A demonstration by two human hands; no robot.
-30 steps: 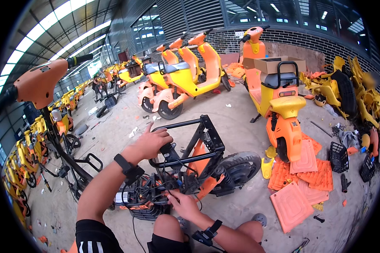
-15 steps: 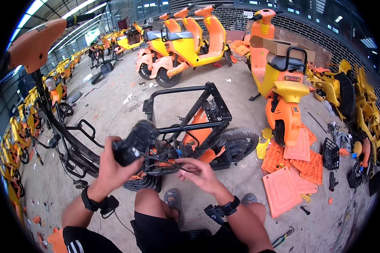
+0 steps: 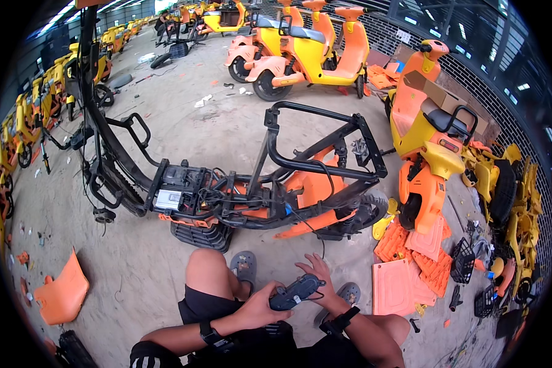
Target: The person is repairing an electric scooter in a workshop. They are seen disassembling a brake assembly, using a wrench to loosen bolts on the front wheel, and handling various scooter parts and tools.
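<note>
Close to my lap, my left hand (image 3: 259,310) grips a dark grey, elongated plastic housing (image 3: 294,293) with a small light spot on its side and a thin black cable at its right end. My right hand (image 3: 322,281) is beside that end, fingers spread; whether its thumb touches the cable I cannot make out. Beyond my knees stands a stripped scooter frame (image 3: 313,111) of black tubing, with orange panels and exposed wiring. A silver box (image 3: 168,200) sits in its footboard section. One loose cable (image 3: 310,228) hangs down at the frame's near side.
Orange panels (image 3: 394,288) lie stacked on the floor to the right, near black baskets (image 3: 463,260). An orange and yellow scooter (image 3: 432,147) stands behind them. Another orange panel (image 3: 64,291) rests at the lower left. More scooters (image 3: 316,52) line the back.
My left hand has brought the housing down and right, from in front of the frame to over my lap. The right hand has moved with it and spread its fingers. The view has shifted.
</note>
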